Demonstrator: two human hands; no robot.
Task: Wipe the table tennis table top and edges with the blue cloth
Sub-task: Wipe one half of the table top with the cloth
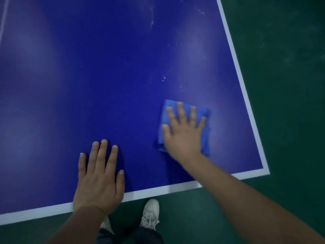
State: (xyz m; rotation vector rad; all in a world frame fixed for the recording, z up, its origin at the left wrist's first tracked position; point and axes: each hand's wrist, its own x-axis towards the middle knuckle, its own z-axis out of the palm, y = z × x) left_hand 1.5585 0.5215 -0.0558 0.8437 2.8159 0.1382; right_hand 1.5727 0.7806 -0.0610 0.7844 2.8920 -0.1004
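My right hand (182, 132) presses flat, fingers spread, on the blue cloth (204, 131), which lies on the table (105, 76) near its white-edged corner. My left hand (99, 180) rests flat and empty by the near edge.

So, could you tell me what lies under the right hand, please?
A folded blue cloth, pressed flat by the right hand onto the dark blue table tennis table top. Whatever lies beneath the cloth is covered.
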